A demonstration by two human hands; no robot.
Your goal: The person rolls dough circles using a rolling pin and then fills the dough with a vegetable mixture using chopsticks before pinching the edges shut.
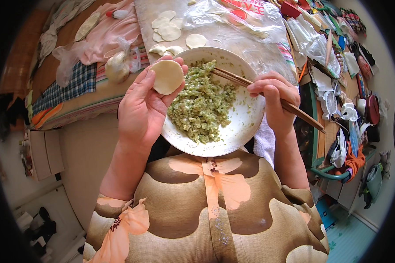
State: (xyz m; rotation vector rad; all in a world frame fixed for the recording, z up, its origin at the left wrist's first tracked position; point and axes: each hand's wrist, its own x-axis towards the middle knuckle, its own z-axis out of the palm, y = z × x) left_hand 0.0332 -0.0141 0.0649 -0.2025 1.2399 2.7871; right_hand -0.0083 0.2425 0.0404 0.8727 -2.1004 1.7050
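Observation:
A round dough wrapper (167,77) lies across the fingers of my left hand (144,108), held at its edge by the thumb. My right hand (278,98) grips a pair of wooden chopsticks (302,117), whose tips touch the chopped green filling (200,108). That filling is heaped on the left side of a wide white bowl (242,131), close in front of my body. Just beyond the bowl's far left rim sit a few folded dumplings (164,50), partly hidden by my left fingers and the rim.
Flat dough wrappers (169,31) lie on a floured board (148,19) behind the bowl, beside a clear plastic bag (214,16) with red print. To the left, a bagged dough lump (118,67) rests near a pink cloth (108,46). Clutter, including a small white fan (329,101), fills the right side.

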